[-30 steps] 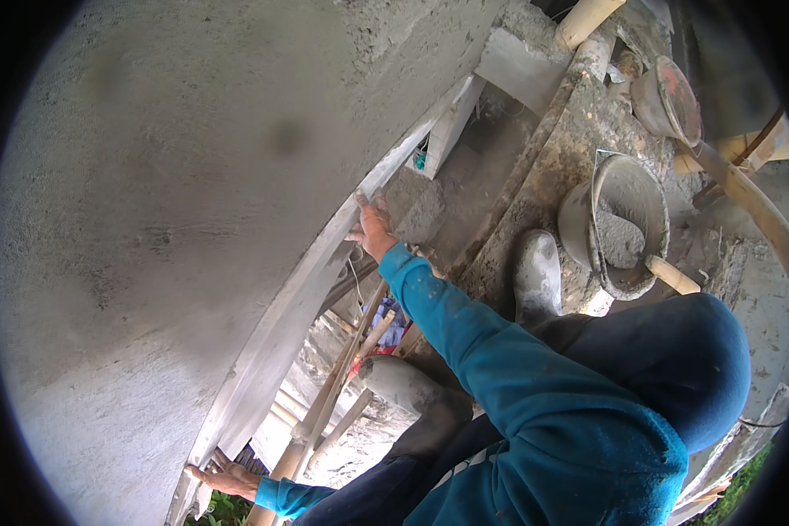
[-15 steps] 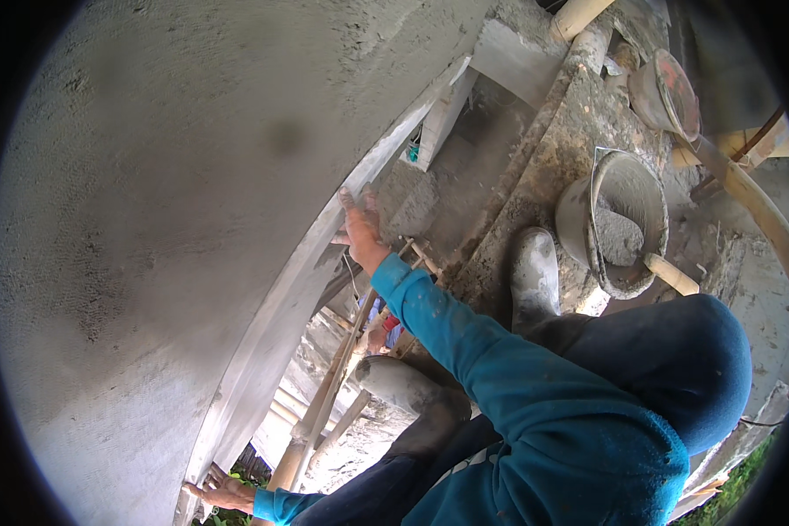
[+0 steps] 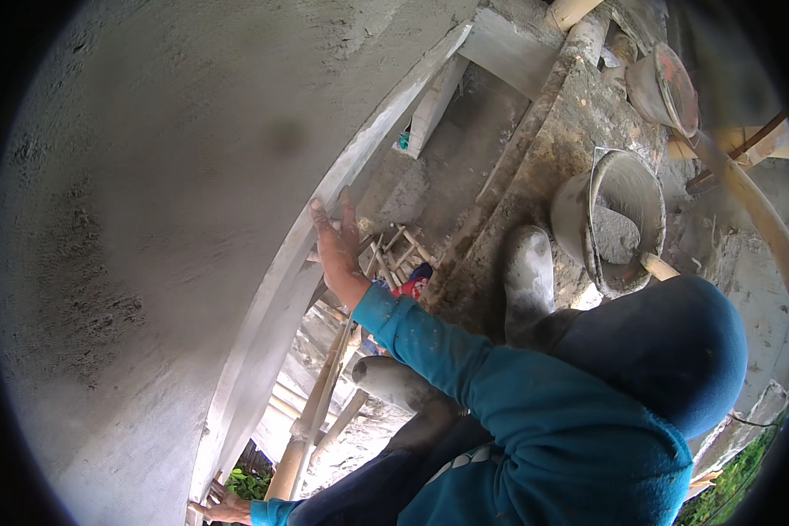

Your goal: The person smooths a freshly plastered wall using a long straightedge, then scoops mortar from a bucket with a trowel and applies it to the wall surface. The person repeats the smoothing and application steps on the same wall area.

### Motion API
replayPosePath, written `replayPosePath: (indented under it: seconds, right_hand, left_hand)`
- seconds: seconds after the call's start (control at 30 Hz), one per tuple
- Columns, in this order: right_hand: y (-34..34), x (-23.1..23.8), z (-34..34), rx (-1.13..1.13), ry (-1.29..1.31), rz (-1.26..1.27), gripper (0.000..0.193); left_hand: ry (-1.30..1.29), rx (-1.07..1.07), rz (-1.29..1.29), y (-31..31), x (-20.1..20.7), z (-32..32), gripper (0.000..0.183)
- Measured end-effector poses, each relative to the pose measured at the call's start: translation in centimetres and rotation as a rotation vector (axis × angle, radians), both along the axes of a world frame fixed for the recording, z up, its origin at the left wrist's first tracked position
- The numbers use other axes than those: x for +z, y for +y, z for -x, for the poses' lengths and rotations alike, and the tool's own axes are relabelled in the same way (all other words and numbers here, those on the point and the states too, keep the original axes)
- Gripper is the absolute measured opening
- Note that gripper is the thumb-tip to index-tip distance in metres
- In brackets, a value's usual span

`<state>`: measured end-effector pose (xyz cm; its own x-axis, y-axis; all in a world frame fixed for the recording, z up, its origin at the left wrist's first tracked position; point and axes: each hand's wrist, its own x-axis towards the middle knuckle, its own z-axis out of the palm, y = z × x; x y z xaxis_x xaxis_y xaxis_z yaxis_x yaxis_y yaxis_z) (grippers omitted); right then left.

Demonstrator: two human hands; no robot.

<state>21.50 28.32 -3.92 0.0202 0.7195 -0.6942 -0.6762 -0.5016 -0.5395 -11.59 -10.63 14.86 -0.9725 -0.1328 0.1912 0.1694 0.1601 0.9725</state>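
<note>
A long pale narrow strip [image 3: 256, 326] runs along the edge of a large grey plastered wall [image 3: 175, 219]. At its middle my right hand [image 3: 337, 250], in a teal sleeve, is open; its spread fingertips touch the strip and another digit rests lower against its side. Near the strip's lower end, at the picture's bottom left, my left hand [image 3: 226, 507] has its fingers apart against the edge. The picture's rim partly hides that hand. Whether the strip is a loose board or part of the wall, I cannot tell.
A bucket [image 3: 570, 215] with grey mortar and a wooden-handled tool [image 3: 659, 266] stands beside my right boot [image 3: 529, 267]. A second bucket [image 3: 644, 92] lies beyond it. Bamboo poles [image 3: 311, 412] cross below the wall edge. Red and blue cloth [image 3: 415, 282] shows lower down.
My right hand and the strip beside it appear a little further left in the picture; the view has shifted slightly. My left hand sits slightly lower. Both hands remain at the wall edge.
</note>
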Motion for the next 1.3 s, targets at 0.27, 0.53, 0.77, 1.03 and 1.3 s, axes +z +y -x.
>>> replayPosePath:
  seconds: [0.27,0.53,0.77,1.03,1.3]
  right_hand:
    - [3.2,-15.6,-2.5,0.056,0.043,0.227,0.078]
    - [5.7,-22.0,-4.5,0.171,0.081,0.309,0.076]
    - [7.2,-29.4,-5.6,0.27,-0.031,0.21,0.071]
    - [7.1,-26.1,-3.7,0.233,-0.007,0.337,0.064]
    - [3.9,-24.9,-2.3,0.189,0.174,0.417,0.084]
  left_hand:
    - [-0.214,-0.043,-0.145,5.4,-6.2,-4.6,0.08]
    - [-0.326,-0.086,-0.181,6.4,-10.5,-6.6,0.071]
    - [-0.18,-0.202,0.199,6.7,-12.8,-7.1,0.057]
    - [-0.073,-0.2,0.279,6.3,-12.9,-7.0,0.061]
    - [-0.151,-0.194,0.375,8.2,-12.3,-9.0,0.058]
